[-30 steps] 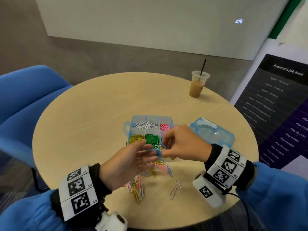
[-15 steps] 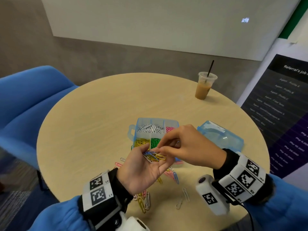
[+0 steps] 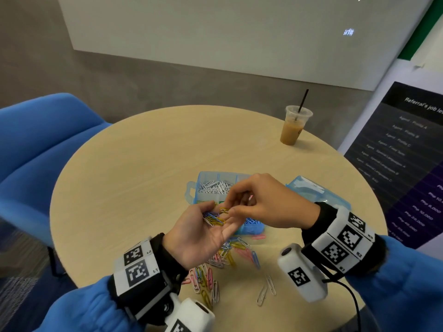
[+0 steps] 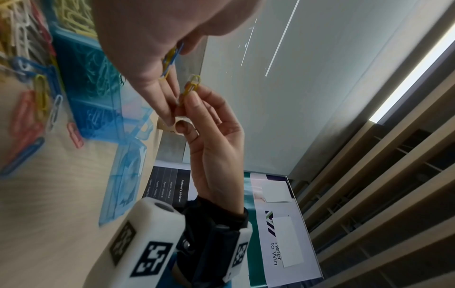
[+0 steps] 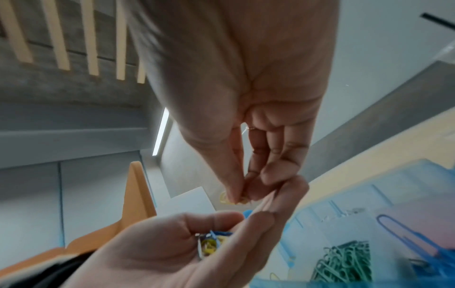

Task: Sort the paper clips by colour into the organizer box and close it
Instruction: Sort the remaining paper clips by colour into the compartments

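Clip (image 4: pixel 191 85) yellow, pinched by right hand (image 3: pixel 268 204).

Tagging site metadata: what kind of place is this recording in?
Most likely an office meeting or break area: a round wooden table with blue upholstered chairs, a wall whiteboard, and a standing banner headed "Referral's job level". An iced coffee cup stands on the table.
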`<action>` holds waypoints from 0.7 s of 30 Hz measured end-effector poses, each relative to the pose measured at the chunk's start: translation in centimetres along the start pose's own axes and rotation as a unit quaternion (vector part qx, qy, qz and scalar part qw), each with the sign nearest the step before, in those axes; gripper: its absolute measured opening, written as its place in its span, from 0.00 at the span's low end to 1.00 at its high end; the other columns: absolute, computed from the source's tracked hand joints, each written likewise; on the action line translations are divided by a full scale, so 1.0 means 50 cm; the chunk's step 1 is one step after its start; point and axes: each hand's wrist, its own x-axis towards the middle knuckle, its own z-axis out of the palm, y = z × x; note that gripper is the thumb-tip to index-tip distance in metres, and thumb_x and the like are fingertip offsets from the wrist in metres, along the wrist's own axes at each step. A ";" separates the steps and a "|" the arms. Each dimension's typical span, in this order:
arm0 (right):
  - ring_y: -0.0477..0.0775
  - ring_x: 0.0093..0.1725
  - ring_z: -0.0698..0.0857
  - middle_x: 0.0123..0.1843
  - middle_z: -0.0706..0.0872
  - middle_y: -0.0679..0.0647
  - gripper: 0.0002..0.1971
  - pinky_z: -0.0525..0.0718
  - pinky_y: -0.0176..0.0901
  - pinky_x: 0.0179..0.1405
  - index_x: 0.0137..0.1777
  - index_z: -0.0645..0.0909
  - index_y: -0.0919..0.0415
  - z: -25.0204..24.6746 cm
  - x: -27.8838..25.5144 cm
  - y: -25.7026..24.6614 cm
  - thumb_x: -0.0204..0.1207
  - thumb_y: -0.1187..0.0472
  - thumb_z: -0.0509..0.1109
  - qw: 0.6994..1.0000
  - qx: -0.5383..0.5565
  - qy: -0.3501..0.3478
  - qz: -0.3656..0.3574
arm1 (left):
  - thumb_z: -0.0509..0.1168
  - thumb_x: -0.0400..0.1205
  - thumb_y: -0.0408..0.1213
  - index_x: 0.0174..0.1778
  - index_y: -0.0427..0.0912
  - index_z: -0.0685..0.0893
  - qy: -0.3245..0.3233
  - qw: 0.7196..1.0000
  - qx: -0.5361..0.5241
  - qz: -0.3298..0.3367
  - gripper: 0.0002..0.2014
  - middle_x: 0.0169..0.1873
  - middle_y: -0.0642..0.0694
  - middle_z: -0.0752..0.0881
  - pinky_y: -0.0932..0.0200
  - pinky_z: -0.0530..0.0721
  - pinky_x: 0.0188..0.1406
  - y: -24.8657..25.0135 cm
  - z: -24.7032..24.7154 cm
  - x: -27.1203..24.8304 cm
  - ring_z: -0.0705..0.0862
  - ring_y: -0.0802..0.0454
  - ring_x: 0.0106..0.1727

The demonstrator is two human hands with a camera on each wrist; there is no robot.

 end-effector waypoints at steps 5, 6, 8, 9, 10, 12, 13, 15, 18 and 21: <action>0.43 0.35 0.86 0.37 0.90 0.52 0.02 0.87 0.45 0.39 0.45 0.88 0.61 -0.006 0.024 0.019 0.75 0.65 0.74 0.996 0.076 0.000 0.037 | 0.53 0.87 0.36 0.43 0.36 0.74 0.016 0.998 0.052 0.020 0.10 0.63 0.32 0.82 0.34 0.85 0.49 0.010 -0.009 0.007 0.85 0.35 0.62; 0.42 0.34 0.85 0.37 0.89 0.53 0.02 0.85 0.41 0.37 0.45 0.88 0.63 -0.005 0.027 0.019 0.76 0.66 0.74 0.995 0.092 -0.008 0.039 | 0.53 0.86 0.36 0.42 0.37 0.74 0.018 0.998 0.052 0.025 0.10 0.63 0.35 0.82 0.34 0.84 0.50 0.014 -0.010 0.008 0.84 0.38 0.64; 0.44 0.36 0.86 0.38 0.90 0.53 0.03 0.84 0.38 0.39 0.46 0.87 0.63 0.000 0.032 0.017 0.76 0.65 0.73 0.995 0.089 -0.025 0.031 | 0.55 0.85 0.35 0.43 0.38 0.72 0.011 0.999 0.025 0.031 0.07 0.62 0.41 0.77 0.34 0.83 0.51 0.024 -0.011 0.006 0.81 0.45 0.64; 0.45 0.37 0.88 0.39 0.91 0.53 0.03 0.85 0.41 0.41 0.46 0.87 0.62 0.003 0.035 0.014 0.77 0.63 0.73 0.996 0.075 -0.030 0.026 | 0.55 0.86 0.35 0.44 0.38 0.72 0.007 0.999 0.014 0.034 0.07 0.62 0.39 0.78 0.35 0.84 0.49 0.027 -0.009 0.003 0.81 0.44 0.63; 0.47 0.39 0.89 0.39 0.91 0.53 0.03 0.87 0.44 0.44 0.46 0.87 0.61 0.006 0.038 0.013 0.77 0.62 0.73 0.997 0.059 -0.031 0.022 | 0.54 0.87 0.36 0.43 0.38 0.72 0.006 0.999 0.011 0.038 0.08 0.60 0.36 0.79 0.34 0.85 0.47 0.030 -0.008 0.001 0.83 0.41 0.61; 0.48 0.39 0.89 0.38 0.91 0.52 0.03 0.87 0.46 0.44 0.46 0.86 0.60 0.011 0.045 0.012 0.77 0.62 0.72 0.999 0.039 -0.023 0.021 | 0.53 0.88 0.37 0.40 0.38 0.73 0.006 0.999 0.010 0.048 0.12 0.53 0.33 0.82 0.31 0.85 0.45 0.029 -0.001 -0.004 0.85 0.38 0.56; 0.48 0.38 0.89 0.38 0.91 0.52 0.03 0.87 0.44 0.41 0.47 0.86 0.60 0.012 0.048 0.012 0.77 0.63 0.72 0.999 0.040 -0.016 0.023 | 0.53 0.88 0.36 0.40 0.37 0.73 0.009 0.998 0.012 0.054 0.12 0.51 0.33 0.83 0.29 0.84 0.45 0.028 0.004 -0.006 0.85 0.38 0.56; 0.48 0.35 0.88 0.37 0.90 0.54 0.03 0.84 0.40 0.34 0.49 0.85 0.62 0.012 0.050 0.013 0.78 0.66 0.70 0.998 0.060 0.000 0.031 | 0.52 0.88 0.36 0.45 0.35 0.77 0.011 0.998 0.025 0.063 0.13 0.57 0.33 0.84 0.33 0.84 0.53 0.030 0.009 -0.008 0.83 0.39 0.64; 0.51 0.33 0.88 0.36 0.89 0.58 0.06 0.84 0.39 0.31 0.54 0.85 0.64 0.011 0.046 0.014 0.78 0.69 0.70 0.994 0.101 0.025 0.040 | 0.50 0.89 0.37 0.60 0.26 0.81 0.023 0.995 0.058 0.084 0.19 0.63 0.31 0.84 0.41 0.79 0.66 0.039 0.009 -0.010 0.81 0.38 0.68; 0.54 0.32 0.89 0.35 0.90 0.60 0.04 0.88 0.41 0.33 0.50 0.86 0.66 0.013 0.038 0.009 0.77 0.69 0.72 0.993 0.104 0.047 0.041 | 0.51 0.88 0.38 0.55 0.23 0.83 0.022 0.993 0.069 0.093 0.22 0.60 0.27 0.85 0.42 0.76 0.68 0.042 0.014 -0.016 0.83 0.37 0.63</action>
